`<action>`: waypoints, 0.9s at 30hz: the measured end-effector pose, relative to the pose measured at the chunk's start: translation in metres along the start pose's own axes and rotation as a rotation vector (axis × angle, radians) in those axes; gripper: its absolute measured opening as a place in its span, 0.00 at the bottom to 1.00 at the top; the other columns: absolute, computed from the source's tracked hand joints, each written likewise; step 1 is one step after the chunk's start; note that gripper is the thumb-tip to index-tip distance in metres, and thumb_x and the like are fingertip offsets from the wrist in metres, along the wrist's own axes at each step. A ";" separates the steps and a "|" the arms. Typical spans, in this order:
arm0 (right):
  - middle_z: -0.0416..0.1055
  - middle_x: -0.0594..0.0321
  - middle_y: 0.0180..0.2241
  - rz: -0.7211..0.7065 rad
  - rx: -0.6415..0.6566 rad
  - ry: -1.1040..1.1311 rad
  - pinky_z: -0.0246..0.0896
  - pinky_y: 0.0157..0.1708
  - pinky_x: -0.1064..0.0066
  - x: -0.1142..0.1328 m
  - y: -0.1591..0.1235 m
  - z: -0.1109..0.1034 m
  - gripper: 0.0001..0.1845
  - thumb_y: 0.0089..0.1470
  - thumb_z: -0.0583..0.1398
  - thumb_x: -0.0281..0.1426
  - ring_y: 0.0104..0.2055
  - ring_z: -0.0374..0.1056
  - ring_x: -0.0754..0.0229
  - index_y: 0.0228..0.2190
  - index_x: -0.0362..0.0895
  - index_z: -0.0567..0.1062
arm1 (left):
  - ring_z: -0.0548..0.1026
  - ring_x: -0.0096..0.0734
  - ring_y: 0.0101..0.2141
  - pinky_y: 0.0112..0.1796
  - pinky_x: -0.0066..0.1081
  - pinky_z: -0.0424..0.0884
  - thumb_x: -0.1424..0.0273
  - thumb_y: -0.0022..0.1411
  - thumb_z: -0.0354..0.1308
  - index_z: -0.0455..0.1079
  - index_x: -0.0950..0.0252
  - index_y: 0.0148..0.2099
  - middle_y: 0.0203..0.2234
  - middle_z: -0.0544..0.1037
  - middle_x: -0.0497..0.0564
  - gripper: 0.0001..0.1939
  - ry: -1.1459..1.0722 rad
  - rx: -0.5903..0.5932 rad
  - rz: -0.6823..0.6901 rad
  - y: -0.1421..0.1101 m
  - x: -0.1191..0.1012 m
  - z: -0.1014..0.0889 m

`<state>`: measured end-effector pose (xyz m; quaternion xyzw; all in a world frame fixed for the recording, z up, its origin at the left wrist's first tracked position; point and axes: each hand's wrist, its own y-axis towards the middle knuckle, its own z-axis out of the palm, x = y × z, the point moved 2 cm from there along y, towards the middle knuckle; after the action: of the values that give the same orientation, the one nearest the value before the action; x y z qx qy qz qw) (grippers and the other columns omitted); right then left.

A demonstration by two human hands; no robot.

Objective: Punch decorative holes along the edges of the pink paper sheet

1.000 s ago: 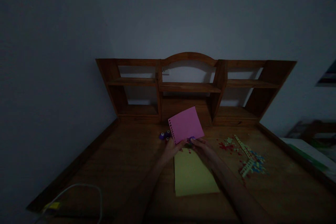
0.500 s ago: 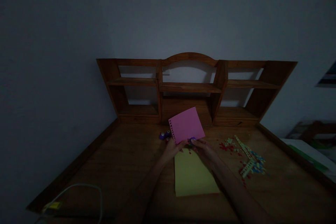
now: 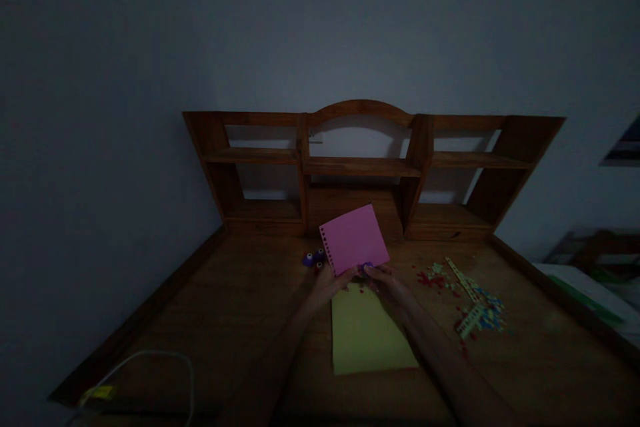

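Note:
A pink sheet of paper (image 3: 354,237) with a row of punched holes down its left edge stands tilted up over the wooden desk (image 3: 240,307). My left hand (image 3: 327,282) pinches its lower left edge. My right hand (image 3: 384,280) is closed on a small purple punch (image 3: 367,267) at the sheet's lower right edge. A yellow sheet (image 3: 370,332) lies flat on the desk right under both hands. Two or three small purple punches (image 3: 313,259) sit just left of the pink sheet.
Coloured paper scraps and punched strips (image 3: 467,300) lie scattered at the right. A wooden shelf unit (image 3: 365,167) stands at the back of the desk against the wall. A pale cable (image 3: 150,363) and a yellow item (image 3: 100,392) lie at the front left. The room is dim.
Almost nothing differs. The pink sheet and both hands have shifted very slightly; the grip is the same.

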<state>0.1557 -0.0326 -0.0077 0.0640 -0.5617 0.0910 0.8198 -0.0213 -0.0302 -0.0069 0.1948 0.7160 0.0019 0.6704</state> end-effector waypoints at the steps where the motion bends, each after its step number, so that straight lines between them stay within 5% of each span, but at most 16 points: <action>1: 0.77 0.59 0.29 -0.003 -0.007 0.002 0.50 0.25 0.70 0.000 0.000 0.000 0.14 0.40 0.73 0.39 0.25 0.62 0.63 0.27 0.43 0.81 | 0.76 0.38 0.37 0.27 0.27 0.73 0.56 0.61 0.60 0.67 0.67 0.52 0.44 0.76 0.60 0.23 -0.005 -0.001 0.000 0.000 0.000 0.000; 13: 0.76 0.60 0.25 -0.006 -0.029 0.030 0.59 0.35 0.63 0.005 0.000 -0.001 0.18 0.39 0.71 0.47 0.32 0.69 0.54 0.24 0.45 0.80 | 0.69 0.27 0.26 0.27 0.26 0.66 0.52 0.62 0.57 0.70 0.69 0.35 0.27 0.72 0.51 0.21 -0.041 0.013 -0.041 -0.005 -0.015 0.008; 21: 0.74 0.62 0.24 -0.004 -0.014 0.086 0.58 0.30 0.66 0.006 -0.003 0.005 0.14 0.42 0.71 0.42 0.28 0.65 0.59 0.22 0.45 0.78 | 0.75 0.38 0.43 0.43 0.35 0.73 0.59 0.64 0.56 0.68 0.66 0.53 0.45 0.76 0.57 0.20 0.036 0.079 0.091 -0.013 -0.038 0.015; 27: 0.74 0.60 0.28 0.002 0.045 0.120 0.56 0.27 0.69 0.003 -0.004 0.011 0.11 0.43 0.71 0.38 0.27 0.63 0.61 0.25 0.43 0.79 | 0.67 0.42 0.57 0.59 0.44 0.62 0.60 0.67 0.52 0.68 0.59 0.57 0.55 0.72 0.54 0.19 0.361 0.049 0.211 -0.012 -0.030 0.011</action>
<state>0.1473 -0.0386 -0.0007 0.0764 -0.5096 0.1083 0.8501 -0.0132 -0.0523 0.0176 0.2812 0.8000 0.0896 0.5224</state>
